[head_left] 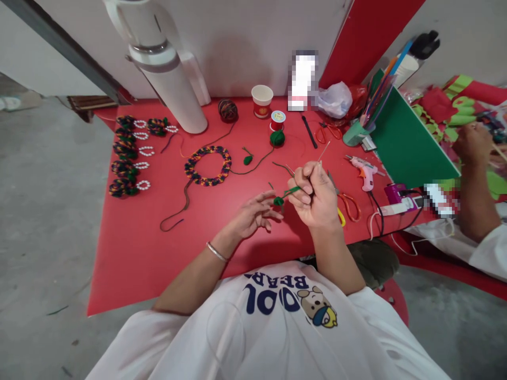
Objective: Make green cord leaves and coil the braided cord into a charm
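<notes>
left hand [253, 214] held loosely spread, fingertips just beside green crochet piece [279, 201] over red surface [138, 248] | right hand [315, 195] at its 3 o'clock, crochet hook [324, 151] pinched | multicoloured crochet ring [208, 165] laid at 11 o'clock | green yarn ball [277, 138] at 12 o'clock

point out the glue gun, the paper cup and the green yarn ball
glue gun [365, 170], head view, on its pink body
paper cup [262, 101], head view, on its side wall
green yarn ball [277, 138], head view, middle of the ball
</notes>
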The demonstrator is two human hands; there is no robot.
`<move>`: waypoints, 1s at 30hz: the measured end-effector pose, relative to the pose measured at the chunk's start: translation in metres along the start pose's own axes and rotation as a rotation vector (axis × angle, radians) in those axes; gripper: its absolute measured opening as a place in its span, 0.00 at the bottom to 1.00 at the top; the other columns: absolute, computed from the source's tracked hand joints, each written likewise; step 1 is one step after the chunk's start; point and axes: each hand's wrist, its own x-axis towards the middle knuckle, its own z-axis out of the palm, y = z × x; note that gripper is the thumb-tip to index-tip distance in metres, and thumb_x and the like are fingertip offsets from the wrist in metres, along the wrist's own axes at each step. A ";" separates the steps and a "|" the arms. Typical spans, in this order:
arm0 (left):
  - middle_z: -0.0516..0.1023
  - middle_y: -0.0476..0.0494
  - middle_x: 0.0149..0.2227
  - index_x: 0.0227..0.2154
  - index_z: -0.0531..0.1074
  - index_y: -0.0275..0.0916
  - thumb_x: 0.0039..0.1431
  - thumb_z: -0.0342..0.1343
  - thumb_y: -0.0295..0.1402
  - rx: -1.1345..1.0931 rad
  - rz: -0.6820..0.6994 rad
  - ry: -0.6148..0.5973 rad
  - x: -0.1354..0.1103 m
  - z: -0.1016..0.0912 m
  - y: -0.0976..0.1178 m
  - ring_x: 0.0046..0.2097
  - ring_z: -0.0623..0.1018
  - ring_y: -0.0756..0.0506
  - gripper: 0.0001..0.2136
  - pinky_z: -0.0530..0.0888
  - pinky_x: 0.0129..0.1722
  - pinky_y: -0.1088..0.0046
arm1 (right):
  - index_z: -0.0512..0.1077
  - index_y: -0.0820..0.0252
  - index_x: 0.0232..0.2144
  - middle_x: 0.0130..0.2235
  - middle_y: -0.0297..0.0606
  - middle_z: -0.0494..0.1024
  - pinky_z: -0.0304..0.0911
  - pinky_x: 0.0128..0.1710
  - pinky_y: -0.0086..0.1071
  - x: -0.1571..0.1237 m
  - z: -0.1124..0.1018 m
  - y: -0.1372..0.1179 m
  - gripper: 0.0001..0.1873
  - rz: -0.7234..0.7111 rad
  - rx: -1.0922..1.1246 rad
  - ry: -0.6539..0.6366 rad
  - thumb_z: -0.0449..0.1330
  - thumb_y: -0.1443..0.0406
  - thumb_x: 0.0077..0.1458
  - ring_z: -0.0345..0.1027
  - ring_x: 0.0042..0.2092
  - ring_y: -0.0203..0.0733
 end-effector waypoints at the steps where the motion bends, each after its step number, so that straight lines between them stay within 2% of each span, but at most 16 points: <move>1: 0.83 0.34 0.46 0.54 0.75 0.40 0.54 0.68 0.34 -0.049 -0.047 -0.036 -0.001 0.000 0.001 0.39 0.87 0.37 0.24 0.81 0.23 0.72 | 0.63 0.52 0.32 0.23 0.23 0.51 0.44 0.15 0.23 0.000 0.001 0.001 0.25 0.013 0.014 -0.011 0.61 0.40 0.62 0.43 0.20 0.30; 3: 0.84 0.35 0.42 0.52 0.76 0.38 0.55 0.68 0.34 -0.086 -0.054 -0.043 -0.002 0.001 0.002 0.40 0.87 0.37 0.21 0.83 0.26 0.70 | 0.63 0.52 0.32 0.23 0.23 0.51 0.43 0.15 0.23 -0.001 0.001 0.003 0.25 0.033 0.042 -0.029 0.63 0.41 0.60 0.42 0.20 0.29; 7: 0.86 0.38 0.39 0.47 0.78 0.37 0.50 0.74 0.31 -0.047 0.087 0.060 -0.006 0.005 0.001 0.39 0.87 0.40 0.21 0.85 0.33 0.70 | 0.63 0.52 0.32 0.23 0.22 0.50 0.42 0.15 0.23 -0.006 -0.006 0.008 0.25 0.043 0.042 -0.029 0.64 0.41 0.59 0.41 0.19 0.29; 11: 0.85 0.40 0.36 0.44 0.80 0.36 0.45 0.77 0.33 -0.038 0.158 0.127 -0.006 0.007 0.000 0.37 0.87 0.40 0.22 0.85 0.31 0.68 | 0.65 0.52 0.31 0.23 0.23 0.53 0.40 0.15 0.25 -0.016 -0.023 0.014 0.26 -0.004 -0.039 0.025 0.66 0.40 0.56 0.40 0.19 0.29; 13: 0.85 0.40 0.35 0.43 0.80 0.35 0.45 0.77 0.35 -0.007 0.168 0.148 -0.005 0.006 -0.001 0.35 0.86 0.40 0.22 0.85 0.30 0.66 | 0.68 0.53 0.30 0.23 0.24 0.57 0.44 0.17 0.27 -0.021 -0.033 0.021 0.24 -0.096 -0.202 0.112 0.68 0.43 0.56 0.44 0.20 0.29; 16: 0.85 0.39 0.36 0.44 0.80 0.34 0.46 0.76 0.36 0.055 0.184 0.179 -0.004 0.004 -0.004 0.35 0.86 0.39 0.22 0.85 0.31 0.64 | 0.77 0.55 0.32 0.21 0.26 0.61 0.52 0.23 0.29 -0.027 -0.045 0.037 0.17 -0.193 -0.639 0.200 0.70 0.49 0.56 0.52 0.23 0.32; 18: 0.86 0.40 0.38 0.44 0.81 0.35 0.46 0.76 0.37 0.092 0.213 0.201 -0.003 0.003 -0.007 0.36 0.86 0.41 0.22 0.85 0.34 0.64 | 0.82 0.56 0.36 0.21 0.28 0.66 0.57 0.26 0.30 -0.028 -0.050 0.052 0.17 -0.130 -0.830 0.131 0.71 0.51 0.54 0.58 0.24 0.34; 20: 0.86 0.40 0.39 0.45 0.81 0.36 0.45 0.76 0.37 0.132 0.234 0.209 -0.004 0.003 -0.009 0.35 0.85 0.43 0.23 0.85 0.36 0.63 | 0.83 0.57 0.39 0.25 0.33 0.75 0.61 0.28 0.30 -0.027 -0.050 0.067 0.18 -0.059 -0.855 0.066 0.70 0.51 0.53 0.66 0.27 0.37; 22: 0.86 0.41 0.40 0.45 0.81 0.36 0.45 0.75 0.38 0.169 0.243 0.211 -0.004 0.004 -0.009 0.33 0.85 0.44 0.24 0.85 0.38 0.61 | 0.84 0.58 0.38 0.27 0.35 0.79 0.62 0.30 0.30 -0.025 -0.048 0.079 0.16 -0.030 -0.862 0.061 0.67 0.53 0.56 0.68 0.28 0.38; 27: 0.85 0.42 0.35 0.46 0.79 0.35 0.43 0.74 0.36 0.202 0.247 0.242 -0.007 0.010 -0.004 0.38 0.86 0.41 0.25 0.85 0.37 0.63 | 0.83 0.59 0.32 0.24 0.33 0.78 0.60 0.29 0.30 -0.021 -0.040 0.083 0.13 -0.084 -0.877 0.136 0.63 0.57 0.57 0.65 0.26 0.35; 30: 0.83 0.44 0.29 0.45 0.77 0.34 0.44 0.72 0.35 0.228 0.254 0.326 -0.009 0.014 -0.002 0.32 0.84 0.43 0.23 0.83 0.29 0.68 | 0.81 0.59 0.27 0.19 0.29 0.70 0.54 0.26 0.30 -0.021 -0.036 0.077 0.14 -0.136 -0.926 0.207 0.64 0.56 0.57 0.59 0.23 0.34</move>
